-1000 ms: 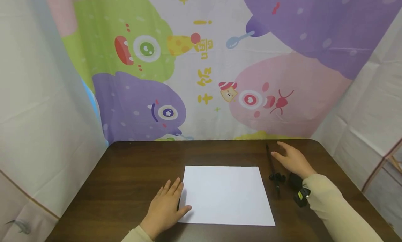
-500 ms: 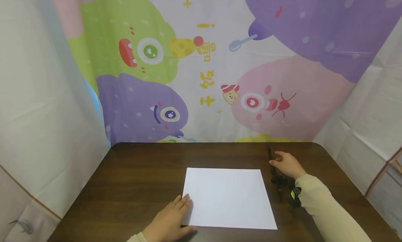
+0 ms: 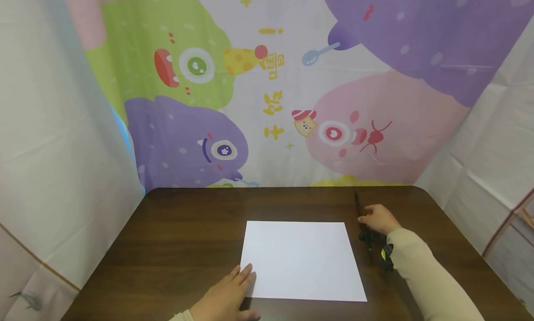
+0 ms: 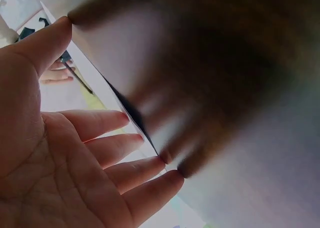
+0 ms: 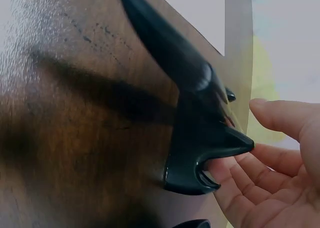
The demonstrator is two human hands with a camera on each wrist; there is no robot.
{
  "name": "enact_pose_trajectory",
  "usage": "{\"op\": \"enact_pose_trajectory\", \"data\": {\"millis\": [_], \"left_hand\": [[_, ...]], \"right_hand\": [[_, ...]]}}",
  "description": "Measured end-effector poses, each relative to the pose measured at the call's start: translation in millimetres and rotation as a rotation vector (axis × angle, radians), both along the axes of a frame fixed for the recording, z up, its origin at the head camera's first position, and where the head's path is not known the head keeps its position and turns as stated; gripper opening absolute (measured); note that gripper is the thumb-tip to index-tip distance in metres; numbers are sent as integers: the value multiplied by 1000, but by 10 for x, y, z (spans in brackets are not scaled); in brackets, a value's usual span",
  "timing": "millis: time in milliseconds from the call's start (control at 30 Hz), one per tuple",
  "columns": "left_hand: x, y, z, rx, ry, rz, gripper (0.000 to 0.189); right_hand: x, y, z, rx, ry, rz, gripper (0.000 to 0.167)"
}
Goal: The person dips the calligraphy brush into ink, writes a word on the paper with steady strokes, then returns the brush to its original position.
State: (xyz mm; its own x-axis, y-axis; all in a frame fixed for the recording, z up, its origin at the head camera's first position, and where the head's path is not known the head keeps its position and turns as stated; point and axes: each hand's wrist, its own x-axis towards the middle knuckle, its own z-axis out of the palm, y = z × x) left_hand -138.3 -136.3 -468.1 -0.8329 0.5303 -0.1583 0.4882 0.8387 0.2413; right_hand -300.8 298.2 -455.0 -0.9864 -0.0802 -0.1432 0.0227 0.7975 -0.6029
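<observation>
A white sheet of paper (image 3: 304,261) lies on the dark wooden table (image 3: 179,247). My left hand (image 3: 227,291) rests at its lower left edge, fingers extended; in the left wrist view their tips meet the surface. Right of the sheet, a slender dark calligraphy brush (image 3: 357,201) lies across a black brush rest (image 3: 366,237). My right hand (image 3: 379,218) reaches over the brush shaft, with thumb and fingertips beside it. The right wrist view shows a gap between the thumb (image 5: 275,115) and the fingers, just beyond the notched rest (image 5: 190,133) and the brush's tapered end (image 5: 160,42).
A cloth backdrop (image 3: 271,163) with cartoon creatures hangs along the table's far edge. Pale cloth sides (image 3: 62,126) stand to the left and right. A black device with a yellow mark (image 3: 385,256) sits on my right wrist.
My right hand has come down and left to the brush, its fingers drawing in. My left hand has slid toward the lower left edge of the paper.
</observation>
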Motion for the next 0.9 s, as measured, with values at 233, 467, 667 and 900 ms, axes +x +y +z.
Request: {"op": "enact_pose_trajectory", "data": {"millis": [233,467,667,900], "left_hand": [[7,-8,-12,10,-6,-19,88],[4,-13,-33,14,-27,-19,89],[-2,-8,-30,21,-40,-16,91],[-6,-1,-32,19,-45,-4,91]], "right_hand": [[0,-50,-37,42,11,-20,54],[-28,-97,-84,81,28,-41,49],[-65,-87,-128,87,33,-59,45],[-59,-71,-147,84,29,-61,44]]}}
